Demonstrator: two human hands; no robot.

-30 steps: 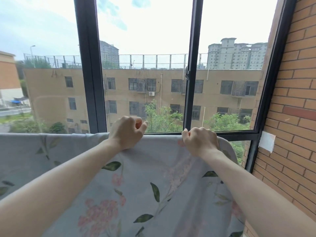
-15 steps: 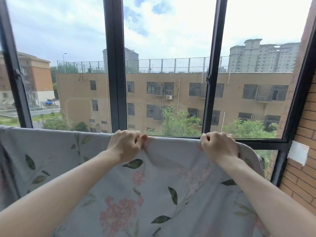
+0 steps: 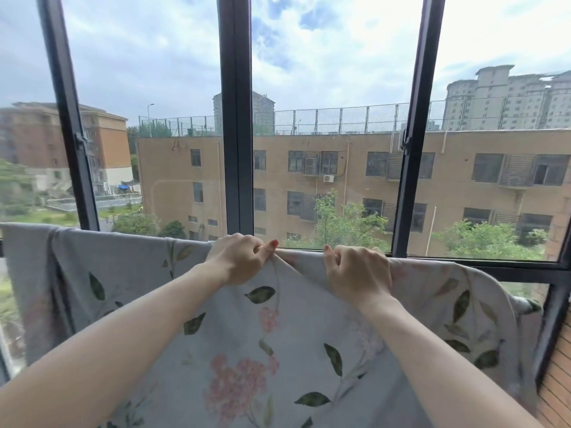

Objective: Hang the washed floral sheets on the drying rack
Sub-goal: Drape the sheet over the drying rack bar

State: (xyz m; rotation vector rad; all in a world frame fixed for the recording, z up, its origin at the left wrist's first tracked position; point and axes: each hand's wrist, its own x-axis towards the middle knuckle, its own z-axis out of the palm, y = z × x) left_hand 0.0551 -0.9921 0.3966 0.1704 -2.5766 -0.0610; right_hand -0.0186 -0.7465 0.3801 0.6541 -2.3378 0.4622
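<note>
Gripping floral sheet (image 3: 234,341) top edge — left hand (image 3: 239,257), right hand (image 3: 358,274), near window frame (image 3: 236,118)

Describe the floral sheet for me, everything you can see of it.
The floral sheet is pale grey-lilac woven cloth printed with pink flower clusters and dark green leaves. It hangs spread in front of the window, draped over something hidden beneath its top edge, lying mostly smooth with a few soft folds, most of them at the left. Its right end curves down near the brick wall. The left hand and right hand each pinch the top edge, raising a small peak between them.
</note>
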